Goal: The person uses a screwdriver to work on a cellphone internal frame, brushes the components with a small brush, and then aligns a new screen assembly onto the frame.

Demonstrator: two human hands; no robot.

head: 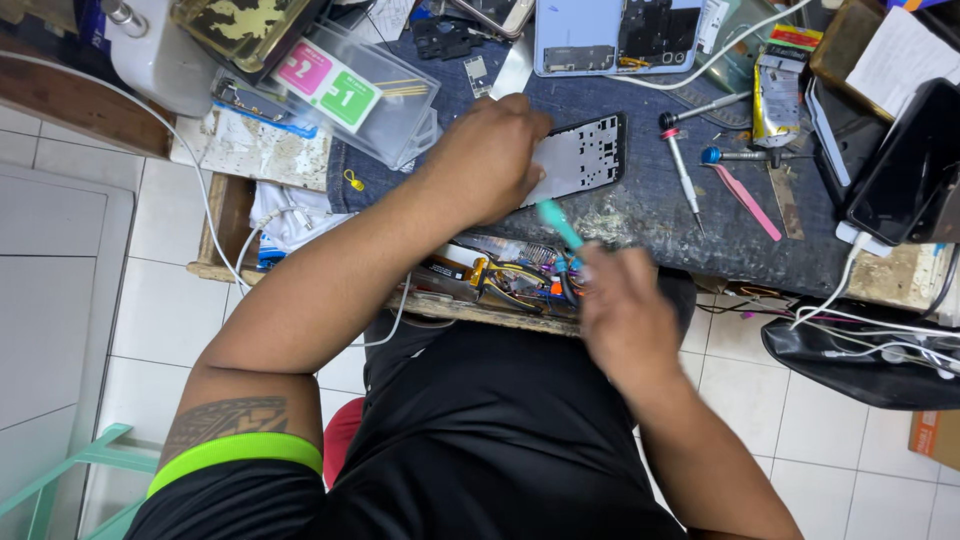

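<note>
On the dark worktop mat (680, 215), the left hand (487, 160) presses flat on a black rectangular phone frame (585, 155), fingers curled over its left end. The right hand (618, 305), blurred, pinches a teal-handled tool (560, 224) just below the frame. Screwdrivers (683, 170) lie to the right.

Even, bright indoor light
Right hand (618, 312) blurs at centre; glare on floor tiles (60, 260) at left.

Black short-sleeved shirt, lime-green sleeve band (236, 455), dark tattoo (228, 420) on upper arm
</note>
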